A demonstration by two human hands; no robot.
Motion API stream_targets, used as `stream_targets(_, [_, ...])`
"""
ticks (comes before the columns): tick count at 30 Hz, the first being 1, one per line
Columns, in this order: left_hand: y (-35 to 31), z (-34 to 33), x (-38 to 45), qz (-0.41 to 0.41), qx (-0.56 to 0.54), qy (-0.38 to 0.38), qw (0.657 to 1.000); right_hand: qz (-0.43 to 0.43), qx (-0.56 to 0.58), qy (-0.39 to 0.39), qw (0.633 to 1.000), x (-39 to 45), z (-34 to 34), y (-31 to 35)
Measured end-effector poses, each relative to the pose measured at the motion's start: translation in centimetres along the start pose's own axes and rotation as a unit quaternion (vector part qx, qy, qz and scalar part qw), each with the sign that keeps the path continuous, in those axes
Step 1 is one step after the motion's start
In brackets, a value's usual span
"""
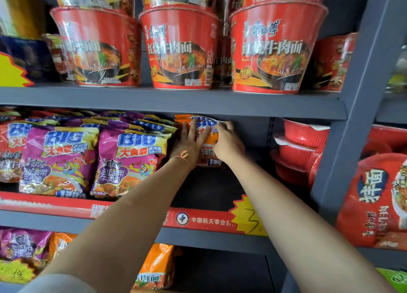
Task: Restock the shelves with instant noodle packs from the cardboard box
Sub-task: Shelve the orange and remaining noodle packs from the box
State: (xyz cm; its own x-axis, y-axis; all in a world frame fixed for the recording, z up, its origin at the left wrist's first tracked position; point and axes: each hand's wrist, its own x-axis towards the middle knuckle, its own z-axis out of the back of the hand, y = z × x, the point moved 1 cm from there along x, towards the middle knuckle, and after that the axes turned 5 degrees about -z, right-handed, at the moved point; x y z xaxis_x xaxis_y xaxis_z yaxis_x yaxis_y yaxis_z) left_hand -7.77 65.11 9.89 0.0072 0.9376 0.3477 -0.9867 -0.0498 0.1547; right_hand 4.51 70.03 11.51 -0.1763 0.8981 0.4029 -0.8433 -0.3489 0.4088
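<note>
An orange instant noodle pack (206, 125) stands upright deep in the middle shelf (198, 221), right of the purple packs (130, 160). My left hand (189, 142) lies flat on its front with fingers spread. My right hand (228, 141) grips the pack's right side, fingers curled over its top corner. Both arms reach in from below. The cardboard box is out of view.
Red noodle bowls (180, 48) fill the top shelf. Stacked red bowls (301, 142) lie at the middle shelf's right end, with dark bare space between them and the orange pack. A grey upright (361, 94) bounds the bay. Orange packs (157, 266) sit on the lower shelf.
</note>
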Motion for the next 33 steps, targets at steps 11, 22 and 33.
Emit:
stream_targets(11, [-0.8,2.4,-2.5,-0.008,-0.094,-0.001,0.995,0.001,0.054,0.021,0.998,-1.3,3.1,1.0])
stream_targets(22, [12.2,5.9,-20.9,0.076,-0.404,-0.209,0.887,0.094,0.387,0.045,0.916,-16.2,2.2,15.4])
stream_targets(33, [41.7,-0.5,-59.6,0.468,-0.405,-0.302,0.725,0.201,0.359,0.414,0.812,-37.7,-20.7,48.7])
